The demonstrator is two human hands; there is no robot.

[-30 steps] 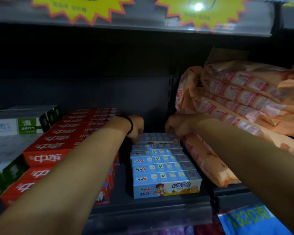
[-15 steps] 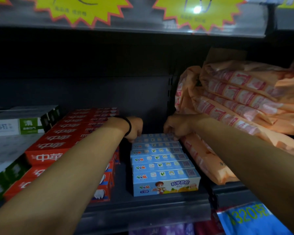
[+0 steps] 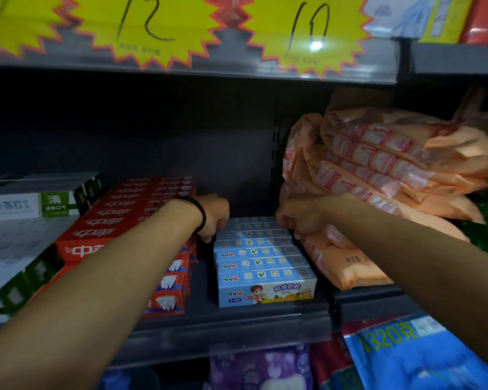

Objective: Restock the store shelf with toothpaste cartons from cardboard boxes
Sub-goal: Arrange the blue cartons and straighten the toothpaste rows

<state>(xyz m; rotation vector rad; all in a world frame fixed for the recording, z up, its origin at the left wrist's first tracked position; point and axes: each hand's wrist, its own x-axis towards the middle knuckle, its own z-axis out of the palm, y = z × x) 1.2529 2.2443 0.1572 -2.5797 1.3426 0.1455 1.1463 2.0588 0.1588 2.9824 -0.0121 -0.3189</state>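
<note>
Where fingers (image 3: 219, 229) curl, rearmost carton (image 3: 251, 220) half-hidden.

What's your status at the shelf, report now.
Left hand and right hand both gripping rear of blue carton row. Orange packs crowd the right side.

Stacked on the right: soft peach-orange plastic packs (image 3: 378, 164) with pink print. Overhead, on the upper shelf edge: yellow starburst paper price tags (image 3: 307, 32) handwritten 12 and 10. Below the shelf: a blue plastic bag (image 3: 406, 358) marked 320, beside purple plastic packs (image 3: 259, 370).
</note>
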